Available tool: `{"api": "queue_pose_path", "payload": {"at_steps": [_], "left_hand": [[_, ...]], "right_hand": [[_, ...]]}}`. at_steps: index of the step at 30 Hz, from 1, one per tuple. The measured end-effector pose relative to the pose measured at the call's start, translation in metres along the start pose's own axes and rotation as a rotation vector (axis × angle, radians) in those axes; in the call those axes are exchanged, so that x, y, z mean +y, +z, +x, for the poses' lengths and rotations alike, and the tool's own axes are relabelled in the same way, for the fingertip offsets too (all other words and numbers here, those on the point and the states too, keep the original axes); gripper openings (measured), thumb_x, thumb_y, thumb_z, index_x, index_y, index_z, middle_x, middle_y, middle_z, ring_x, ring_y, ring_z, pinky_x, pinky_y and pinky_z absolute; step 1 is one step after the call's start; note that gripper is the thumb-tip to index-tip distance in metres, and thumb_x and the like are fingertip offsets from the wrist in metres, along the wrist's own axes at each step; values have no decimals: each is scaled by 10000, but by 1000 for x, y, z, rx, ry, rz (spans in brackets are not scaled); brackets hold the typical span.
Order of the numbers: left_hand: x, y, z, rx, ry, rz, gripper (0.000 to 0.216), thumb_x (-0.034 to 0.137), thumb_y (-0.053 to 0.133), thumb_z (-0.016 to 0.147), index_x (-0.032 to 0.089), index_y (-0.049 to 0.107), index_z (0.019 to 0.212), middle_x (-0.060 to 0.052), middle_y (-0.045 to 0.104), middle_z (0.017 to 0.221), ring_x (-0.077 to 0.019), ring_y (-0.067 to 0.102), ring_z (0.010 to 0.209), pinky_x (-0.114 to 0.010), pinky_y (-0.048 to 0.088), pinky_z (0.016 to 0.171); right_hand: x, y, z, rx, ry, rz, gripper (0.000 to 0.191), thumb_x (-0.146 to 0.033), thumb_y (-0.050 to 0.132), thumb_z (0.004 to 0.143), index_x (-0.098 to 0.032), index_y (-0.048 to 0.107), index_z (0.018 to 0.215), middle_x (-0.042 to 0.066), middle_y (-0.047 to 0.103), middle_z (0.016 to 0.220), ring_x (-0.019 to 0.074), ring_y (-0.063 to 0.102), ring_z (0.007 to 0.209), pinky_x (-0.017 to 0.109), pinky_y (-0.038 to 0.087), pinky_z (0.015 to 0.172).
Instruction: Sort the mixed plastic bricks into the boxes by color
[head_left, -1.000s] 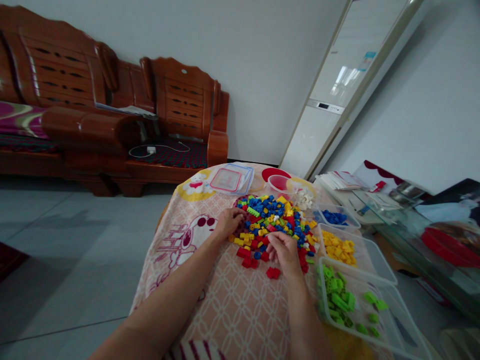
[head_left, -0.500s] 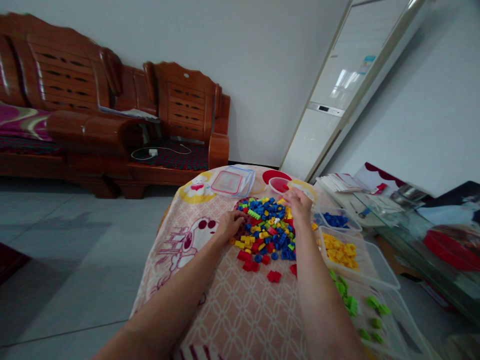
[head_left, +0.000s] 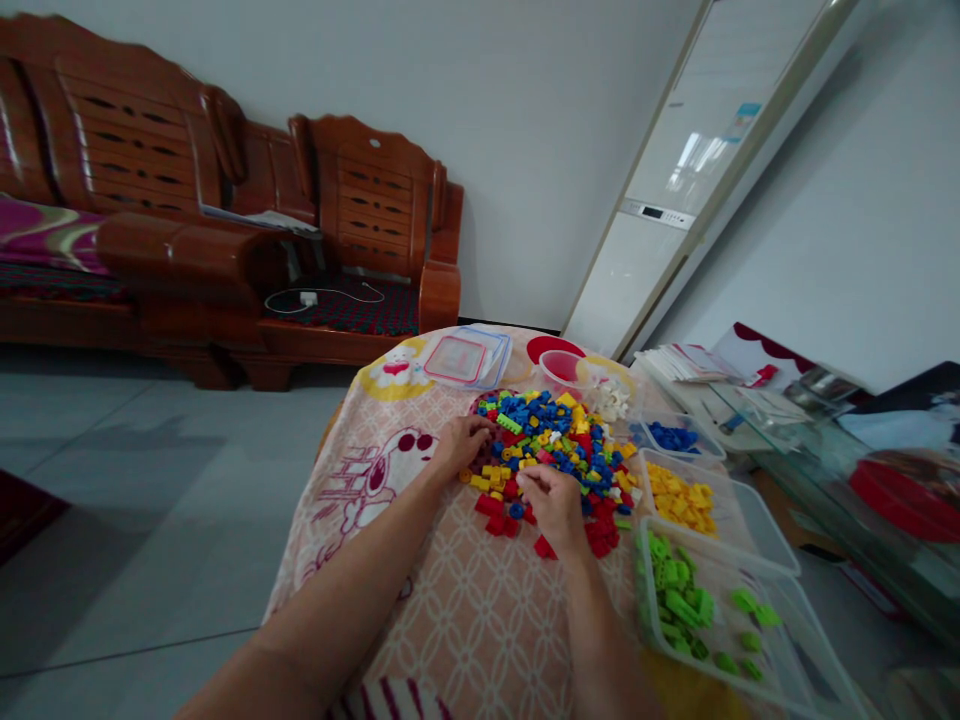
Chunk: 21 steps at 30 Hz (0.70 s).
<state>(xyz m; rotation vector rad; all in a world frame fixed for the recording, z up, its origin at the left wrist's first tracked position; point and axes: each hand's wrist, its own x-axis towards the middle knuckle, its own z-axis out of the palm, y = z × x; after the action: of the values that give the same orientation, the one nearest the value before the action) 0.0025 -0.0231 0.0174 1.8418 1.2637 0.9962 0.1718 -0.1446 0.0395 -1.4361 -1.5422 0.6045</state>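
A mixed pile of toy building bricks [head_left: 559, 432], in red, yellow, blue and green with a few white ones, lies on the patterned tablecloth [head_left: 487, 610]. At the pile's left edge rests my left hand [head_left: 459, 446], its fingers curved and slightly apart beside a dark red perforated piece partly covered by bricks. My right hand [head_left: 553, 502] is over the near side of the pile. Its thumb and forefinger come together by yellow and red bricks; whatever is between them is too small to make out.
Along the right stand clear boxes of blue bricks [head_left: 673, 438], yellow bricks [head_left: 681, 498] and green bricks [head_left: 679, 590]. White bricks [head_left: 611, 398] and a red-bottomed tub [head_left: 562, 368] are behind the pile. Stacked lids [head_left: 469, 358] lie at the back left. A glass table [head_left: 795, 450] adjoins on the right.
My right hand has come back from near the tub, moving toward me and left to the near side of the pile. My left hand has stayed nearly in place.
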Motion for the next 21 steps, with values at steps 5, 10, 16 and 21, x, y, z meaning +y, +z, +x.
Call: {"api": "queue_pose_path", "payload": {"at_steps": [5, 10, 16, 21], "left_hand": [[-4, 2, 1, 6, -3, -2, 264, 212, 486, 784, 187, 707, 927, -10, 717, 761, -136, 655, 667, -209, 500, 641], [-5, 2, 2, -8, -8, 7, 266, 207, 483, 787, 192, 706, 931, -6, 724, 783, -135, 659, 708, -205, 503, 664], [-5, 2, 2, 1, -10, 3, 258, 205, 490, 785, 189, 706, 923, -8, 727, 786, -136, 662, 714, -210, 506, 676], [-2, 1, 1, -4, -17, -11, 265, 201, 484, 787, 188, 709, 927, -9, 726, 782, -134, 662, 706, -212, 507, 681]], "right_hand": [[-12, 13, -8, -131, -141, -250, 191, -350, 590, 820, -233, 729, 760, 4, 706, 683, 144, 622, 610, 231, 437, 595], [-24, 23, -11, -264, -252, -639, 202, -407, 588, 841, -264, 722, 892, 33, 735, 855, 162, 656, 778, 238, 446, 696], [-28, 39, -13, -327, -227, -871, 203, -401, 570, 853, -242, 683, 911, 51, 730, 865, 184, 657, 799, 266, 437, 702], [-18, 38, -12, -178, -160, -749, 185, -379, 583, 839, -226, 687, 842, 54, 727, 798, 182, 661, 746, 259, 432, 666]]}}
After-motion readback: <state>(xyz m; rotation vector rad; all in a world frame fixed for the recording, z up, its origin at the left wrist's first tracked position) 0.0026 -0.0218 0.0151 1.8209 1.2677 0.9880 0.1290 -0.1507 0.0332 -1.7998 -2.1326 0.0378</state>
